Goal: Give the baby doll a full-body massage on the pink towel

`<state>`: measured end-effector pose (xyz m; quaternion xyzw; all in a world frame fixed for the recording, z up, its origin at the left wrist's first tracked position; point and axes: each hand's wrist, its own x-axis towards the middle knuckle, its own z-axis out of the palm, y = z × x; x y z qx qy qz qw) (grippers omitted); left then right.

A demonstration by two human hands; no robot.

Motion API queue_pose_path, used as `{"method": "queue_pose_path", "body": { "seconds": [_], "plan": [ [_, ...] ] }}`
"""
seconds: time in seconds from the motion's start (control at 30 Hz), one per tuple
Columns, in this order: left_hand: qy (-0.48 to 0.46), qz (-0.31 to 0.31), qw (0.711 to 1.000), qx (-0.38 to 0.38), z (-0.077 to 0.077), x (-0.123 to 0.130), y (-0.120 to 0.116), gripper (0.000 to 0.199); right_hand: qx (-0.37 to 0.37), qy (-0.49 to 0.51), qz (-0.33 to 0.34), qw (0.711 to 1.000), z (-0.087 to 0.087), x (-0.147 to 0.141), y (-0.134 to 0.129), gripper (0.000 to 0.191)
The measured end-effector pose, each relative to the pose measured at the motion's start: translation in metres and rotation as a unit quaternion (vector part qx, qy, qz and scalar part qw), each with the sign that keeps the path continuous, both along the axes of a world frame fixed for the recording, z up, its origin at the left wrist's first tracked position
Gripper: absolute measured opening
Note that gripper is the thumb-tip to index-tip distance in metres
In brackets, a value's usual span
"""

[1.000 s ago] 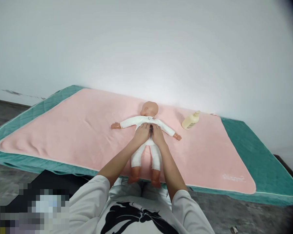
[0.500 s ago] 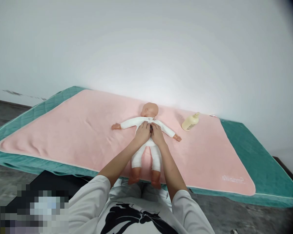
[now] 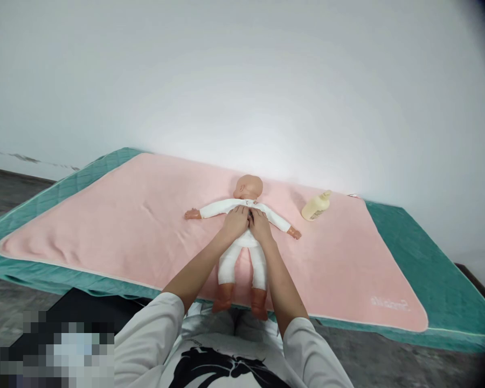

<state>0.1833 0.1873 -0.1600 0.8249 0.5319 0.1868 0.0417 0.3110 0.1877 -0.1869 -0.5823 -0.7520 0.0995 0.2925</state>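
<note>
A baby doll (image 3: 227, 265) with a white cloth body lies on a pink mat (image 3: 145, 215), its arms spread and its head turned to the left. Both of my hands rest side by side on the doll's upper body. My left hand (image 3: 237, 221) lies flat on the left side, fingers pointing toward the doll's head. Beside it, my right hand (image 3: 261, 225) lies on the right side, fingers stretched out too. Between them a small dark spot shows, too small to make out.
A pale yellow pump bottle (image 3: 316, 207) lies tilted on the mat, right of the doll. The mat covers a green mattress (image 3: 428, 253) against a white wall. A dark object (image 3: 81, 307) stands below the mattress edge at the lower left.
The whole view has shifted slightly, so the scene sits a little lower. My hands remain on the doll's upper body.
</note>
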Motion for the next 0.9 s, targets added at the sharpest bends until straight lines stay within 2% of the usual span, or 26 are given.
{"method": "queue_pose_path", "body": {
  "seconds": [0.27,0.6,0.8,0.9],
  "plan": [
    [0.011,-0.012,1.0,0.025,0.002,0.001,0.011,0.031,0.015,0.009,0.008,1.0,0.001,-0.001,0.012,0.039],
    [0.016,-0.015,0.999,-0.03,-0.001,0.0,0.018,0.028,-0.029,-0.034,0.002,0.999,-0.003,-0.002,0.015,0.034],
    [-0.005,-0.024,0.999,-0.03,0.001,-0.009,0.016,0.034,-0.003,0.015,-0.002,1.0,-0.006,-0.002,0.008,0.038],
    [-0.051,-0.048,0.997,-0.015,-0.003,-0.017,0.01,0.039,0.009,0.051,0.001,0.999,-0.005,0.001,-0.004,0.04]
  ]
}}
